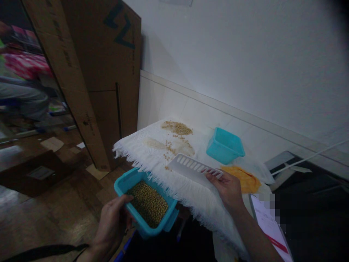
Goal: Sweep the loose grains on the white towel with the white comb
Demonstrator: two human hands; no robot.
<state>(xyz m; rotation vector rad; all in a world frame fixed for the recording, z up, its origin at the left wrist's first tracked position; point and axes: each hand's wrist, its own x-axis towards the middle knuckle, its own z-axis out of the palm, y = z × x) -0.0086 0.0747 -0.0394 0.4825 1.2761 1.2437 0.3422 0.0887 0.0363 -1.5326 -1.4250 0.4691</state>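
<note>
My left hand (pixel 113 218) grips the near-left rim of a teal plastic container (pixel 163 227), thumb over the edge. Yellowish soybeans (pixel 148 203) lie inside it, and it is held just below the edge of a white fringed cloth (pixel 136 143). In my right hand (pixel 226 187) is a flat, pale plastic scraper (pixel 188 169) with a row of slots, its blade resting on or close to the cloth. Beyond the blade lie a pile of soybeans (pixel 182 128), scattered beans and two patches of fine, pale grains (pixel 154 143).
A second teal container (pixel 225 145) stands on the cloth's far right, by an orange cloth (pixel 242 179). A clipboard with paper (pixel 268 225) lies to the right. A tall cardboard box (pixel 109 72) stands left, against the white wall (pixel 231 54). A seated person (pixel 24 91) is partly visible beyond.
</note>
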